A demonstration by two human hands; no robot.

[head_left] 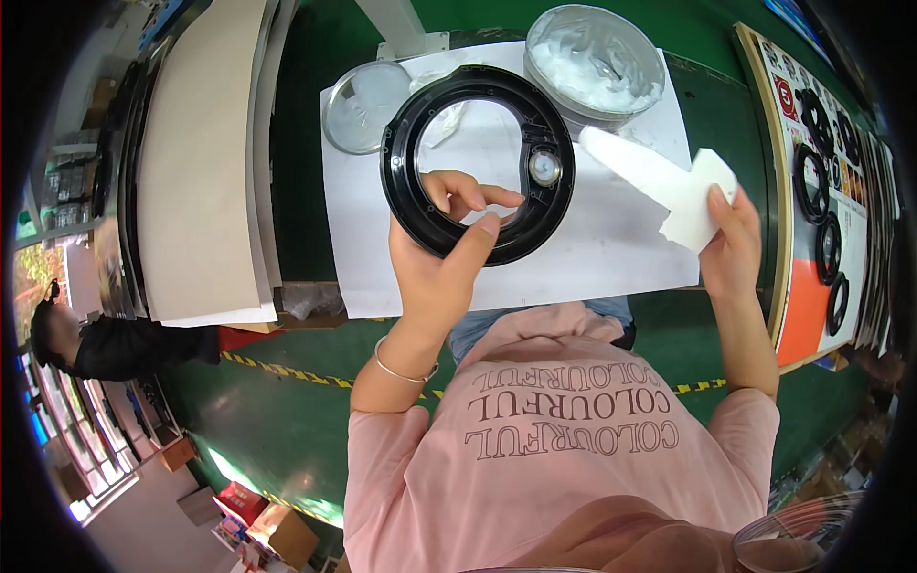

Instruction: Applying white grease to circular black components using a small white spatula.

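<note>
My left hand [446, 229] grips the near edge of a black ring-shaped part [405, 212], its fingers through the opening and the thumb on the rim. A small round clear or silvery piece [544, 167] sits in the ring's right side. Off to the right, my right hand [734, 244] pinches a thin white piece [659, 181] with an irregular outline and a long rounded arm. That arm points toward the ring without touching it. I cannot tell whether it is paper or cloth. Both things are above a white sheet [611, 248] spread on the table.
A round tub [623, 113] of white paste-like stuff stands beyond the ring. Its clear round lid [346, 122] lies at the far left of the sheet. Tall stacked boards [205, 162] flank the left. On the right, several black rings [829, 246] rest on a printed board.
</note>
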